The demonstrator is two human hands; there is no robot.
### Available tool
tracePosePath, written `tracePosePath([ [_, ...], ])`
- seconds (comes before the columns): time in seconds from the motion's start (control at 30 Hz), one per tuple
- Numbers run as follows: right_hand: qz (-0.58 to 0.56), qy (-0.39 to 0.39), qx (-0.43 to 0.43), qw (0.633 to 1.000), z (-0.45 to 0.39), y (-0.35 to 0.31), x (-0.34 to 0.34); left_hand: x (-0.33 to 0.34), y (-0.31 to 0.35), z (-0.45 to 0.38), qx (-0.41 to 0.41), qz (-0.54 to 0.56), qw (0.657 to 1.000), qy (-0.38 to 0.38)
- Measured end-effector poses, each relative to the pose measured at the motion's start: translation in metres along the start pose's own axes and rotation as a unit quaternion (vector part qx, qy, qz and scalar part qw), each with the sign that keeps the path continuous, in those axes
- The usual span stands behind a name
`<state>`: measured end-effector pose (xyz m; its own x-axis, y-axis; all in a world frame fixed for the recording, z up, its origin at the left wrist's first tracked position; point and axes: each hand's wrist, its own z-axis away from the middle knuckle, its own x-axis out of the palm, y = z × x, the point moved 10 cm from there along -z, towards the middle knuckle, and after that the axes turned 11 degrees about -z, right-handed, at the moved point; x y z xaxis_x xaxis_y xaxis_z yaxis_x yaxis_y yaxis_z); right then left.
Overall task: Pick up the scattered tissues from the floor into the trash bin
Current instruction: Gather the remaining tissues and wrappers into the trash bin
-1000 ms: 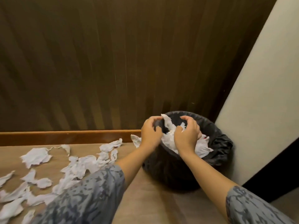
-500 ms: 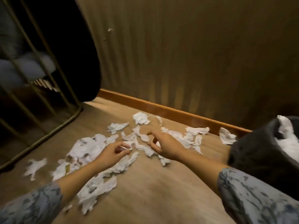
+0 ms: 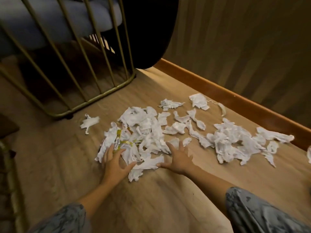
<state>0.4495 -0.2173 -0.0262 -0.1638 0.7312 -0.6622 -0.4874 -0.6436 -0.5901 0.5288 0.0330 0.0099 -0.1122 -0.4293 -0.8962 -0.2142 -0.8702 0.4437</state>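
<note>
Tissues (image 3: 176,132) lying scattered over wooden floor (image 3: 168,199), white, crumpled and torn, spreading from near gold wire frame (image 3: 80,64) at left across to orange-brown skirting board (image 3: 235,96) at right. Thickest heap sitting mid-floor, just ahead of both hands; second loose heap (image 3: 235,142) lying further right, near skirting board. One lone scrap (image 3: 89,122) lying apart at left, just beside foot of wire frame. Yellow-and-white wrapper (image 3: 122,141) showing among tissues in near heap; print on it too blurred for reading.

Left hand (image 3: 116,163) reaching down onto left edge of near heap, fingers (image 3: 107,153) spread wide and curving over tissue, touching paper and wrapper but not closing on anything. Right hand (image 3: 177,158) lying palm-down at right edge of same heap, fingers (image 3: 181,146) splayed wide, thumb touching a long tissue strip (image 3: 148,163) lying between both hands. Nothing gripped in either hand.

Both forearms bare, entering from lower edge; grey patterned sleeves (image 3: 262,214) showing at bottom left and bottom right.

Dark rounded shape (image 3: 146,31) standing behind wire frame against ribbed brown wall (image 3: 244,39). Pale blue-grey cushion (image 3: 55,19) showing through bars at upper left. Trash bin out of frame; all visible tissues lying on floor.
</note>
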Motion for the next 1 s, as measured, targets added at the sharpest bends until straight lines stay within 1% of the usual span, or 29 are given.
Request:
tracePosePath([
  [0.07,-0.004,0.018,-0.007,1.000,-0.014,-0.005,0.005,0.007,0.013,-0.008,0.052,-0.033,0.998,0.023],
  [0.1,-0.004,0.019,-0.016,1.000,-0.022,-0.009,0.009,0.013,0.016,-0.011,0.060,-0.055,0.996,0.023],
  [0.17,0.014,0.011,-0.036,0.999,-0.036,-0.017,0.018,0.028,0.013,-0.014,0.031,-0.121,0.992,0.000],
  [0.23,0.030,-0.005,-0.053,0.998,-0.047,-0.021,0.027,0.045,0.004,-0.012,0.000,-0.178,0.983,-0.040],
  [0.3,0.053,-0.016,-0.074,0.996,-0.051,-0.019,0.037,0.059,-0.005,-0.004,0.001,-0.196,0.979,-0.064],
  [0.33,0.067,-0.014,-0.089,0.994,-0.050,-0.016,0.042,0.064,-0.010,0.001,0.009,-0.193,0.979,-0.064],
  [0.4,0.062,0.024,-0.129,0.989,-0.038,-0.008,0.044,0.063,-0.014,0.006,0.037,-0.157,0.986,-0.035],
  [0.43,0.033,0.052,-0.152,0.986,-0.030,-0.004,0.042,0.061,-0.017,0.008,0.054,-0.120,0.991,-0.014],
  [0.5,-0.046,0.102,-0.200,0.973,-0.012,0.005,0.034,0.060,-0.020,0.013,0.100,-0.062,0.993,-0.006],
  [0.57,-0.084,0.124,-0.233,0.961,0.002,0.015,0.027,0.057,-0.018,0.019,0.142,-0.043,0.989,-0.012],
  [0.63,-0.087,0.132,-0.248,0.956,0.013,0.024,0.021,0.046,-0.010,0.026,0.161,-0.016,0.987,-0.003],
  [0.7,-0.066,0.134,-0.245,0.958,0.023,0.035,0.014,0.039,-0.001,0.035,0.170,0.017,0.985,0.009],
  [0.77,-0.068,0.139,-0.223,0.962,0.031,0.047,0.006,0.037,0.009,0.044,0.156,0.063,0.986,0.010],
  [0.83,-0.111,0.170,-0.186,0.961,0.037,0.061,-0.012,0.038,0.015,0.051,0.103,0.142,0.984,-0.004],
  [0.87,-0.126,0.200,-0.169,0.957,0.039,0.067,-0.023,0.038,0.018,0.053,0.078,0.179,0.981,-0.011],
  [0.9,-0.131,0.233,-0.156,0.951,0.041,0.072,-0.035,0.034,0.027,0.054,0.076,0.201,0.977,-0.007],
  [0.93,-0.131,0.261,-0.150,0.945,0.043,0.074,-0.047,0.026,0.038,0.053,0.091,0.204,0.975,0.008],
  [1.0,-0.144,0.289,-0.166,0.932,0.048,0.066,-0.067,0.008,0.055,0.048,0.124,0.189,0.972,0.063],
])
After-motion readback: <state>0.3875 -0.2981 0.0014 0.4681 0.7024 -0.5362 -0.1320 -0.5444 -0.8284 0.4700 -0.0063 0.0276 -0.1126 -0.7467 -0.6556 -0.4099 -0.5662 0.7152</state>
